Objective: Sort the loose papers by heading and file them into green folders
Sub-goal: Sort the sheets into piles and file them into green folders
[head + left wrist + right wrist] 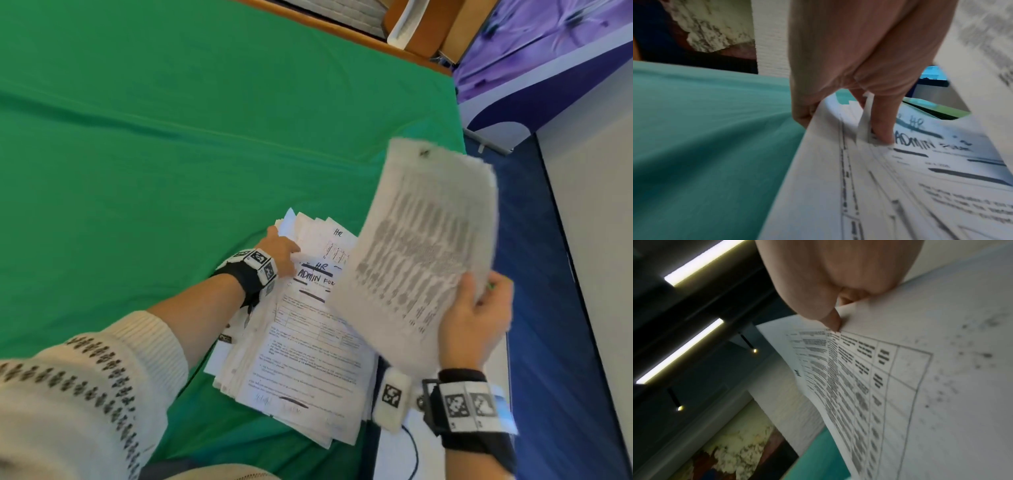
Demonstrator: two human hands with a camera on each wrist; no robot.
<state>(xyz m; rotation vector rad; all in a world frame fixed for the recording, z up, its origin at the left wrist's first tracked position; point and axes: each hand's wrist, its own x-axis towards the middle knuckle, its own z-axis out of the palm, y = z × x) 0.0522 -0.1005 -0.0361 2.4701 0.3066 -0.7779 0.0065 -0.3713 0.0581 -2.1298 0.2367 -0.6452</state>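
Observation:
A thick pile of loose papers (301,346) lies on the green table cloth (171,137), its top sheet headed "HR ADMIN" in black marker. My left hand (279,253) sits at the pile's upper left corner, thumb on the top sheet (941,162) and fingers curled round the edges of several sheets. My right hand (476,322) holds a sheet with a printed table (421,246) up in the air to the right of the pile, blurred by motion. Thumb and fingers pinch its lower corner (840,313). No green folder is plainly in view.
The table's right edge runs just right of the pile, with blue carpet (555,308) and a white wall beyond. A white sheet with a dark cable lies under my right wrist (397,455). A wooden chair (431,27) stands at the far edge.

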